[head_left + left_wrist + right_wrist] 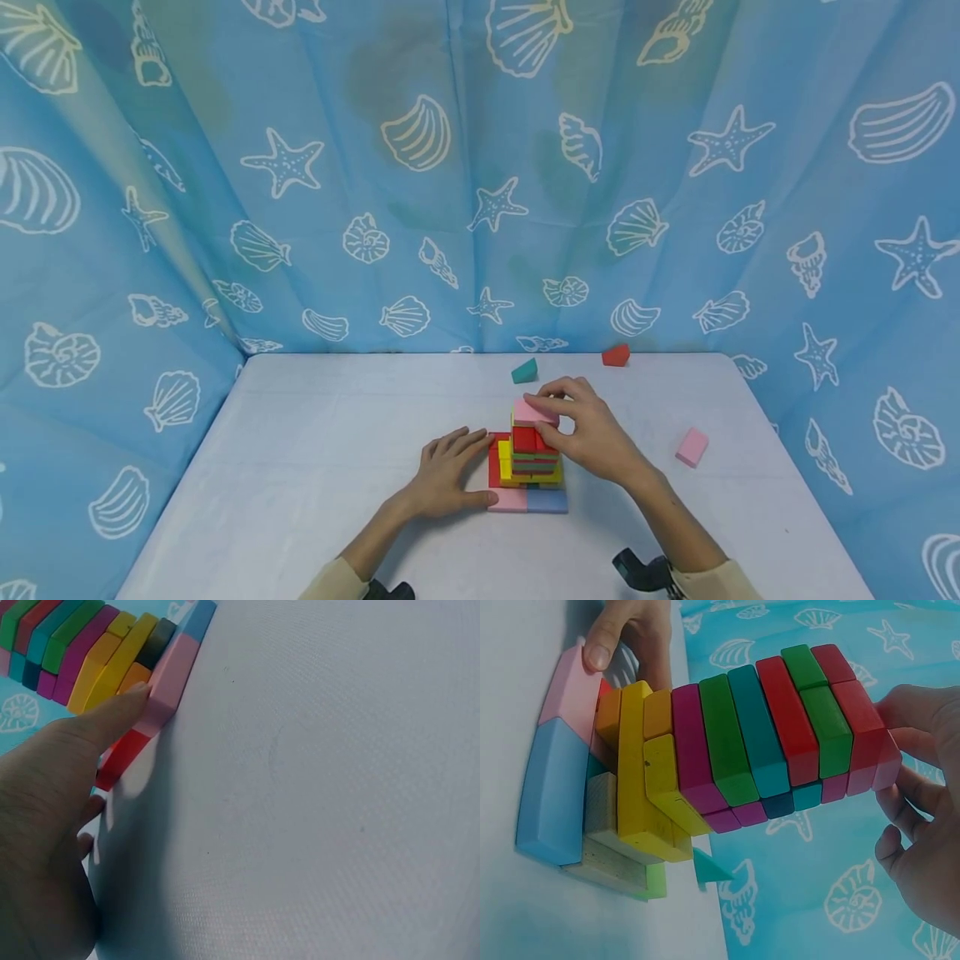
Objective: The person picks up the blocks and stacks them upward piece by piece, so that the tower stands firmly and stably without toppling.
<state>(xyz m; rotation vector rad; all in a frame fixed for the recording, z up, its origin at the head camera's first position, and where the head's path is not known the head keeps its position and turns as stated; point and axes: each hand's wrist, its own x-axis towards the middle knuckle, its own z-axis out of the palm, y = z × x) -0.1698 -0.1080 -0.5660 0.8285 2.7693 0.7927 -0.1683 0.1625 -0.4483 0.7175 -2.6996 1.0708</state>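
Note:
A tower of coloured wooden blocks (pixel 712 746) rises in stacked layers from a wider flat base, its side showing yellow, purple, green, teal and red. At the very top lies a pink block (pixel 534 413), and my right hand (pixel 596 429) pinches it between thumb and fingers. My left hand (pixel 450 475) is spread beside the base, fingers straight. Its thumb touches the pink base block (pixel 171 682), while its fingertips reach the red base blocks (pixel 493 467). Next to the pink base block is a blue one (pixel 553 787).
Behind the tower, a teal block (pixel 524 372) and a red block (pixel 616 356) lie near the table's far edge. Another pink block (pixel 692 447) lies to the right. A blue shell-print curtain (pixel 480 167) surrounds the white table (pixel 300 433).

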